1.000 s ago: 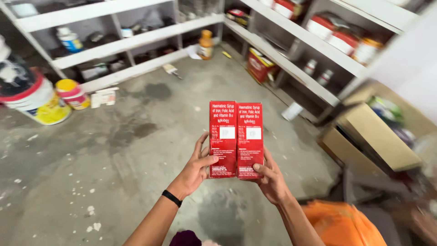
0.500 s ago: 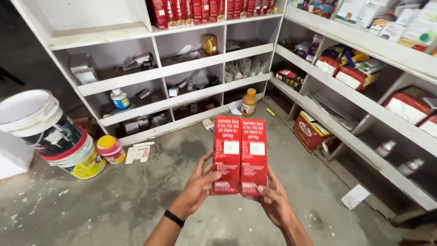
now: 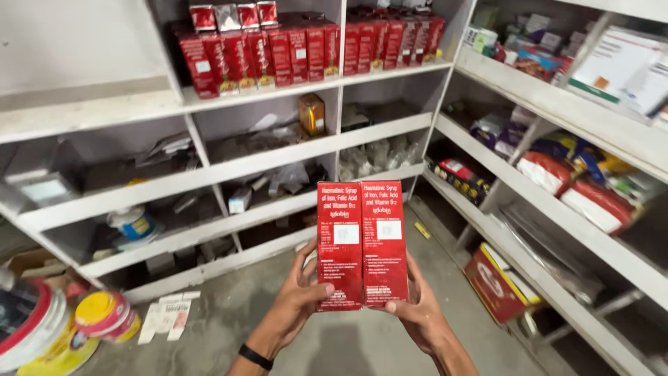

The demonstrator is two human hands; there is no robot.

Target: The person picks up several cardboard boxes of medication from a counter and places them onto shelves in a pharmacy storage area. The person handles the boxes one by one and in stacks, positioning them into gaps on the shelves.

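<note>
Left hand [image 3: 296,303] gripped left red carton [image 3: 339,244] | right hand [image 3: 417,313] gripped right red carton [image 3: 383,242] | cartons upright, touching, before white shelves [image 3: 278,157] | matching red boxes [image 3: 306,49] on upper shelf

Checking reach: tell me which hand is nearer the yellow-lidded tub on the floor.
Left. The left hand holds the left red box, on the tub's side. The right hand holds the right red box, farther away.

bare forearms; black wristband [image 3: 256,356]
</note>
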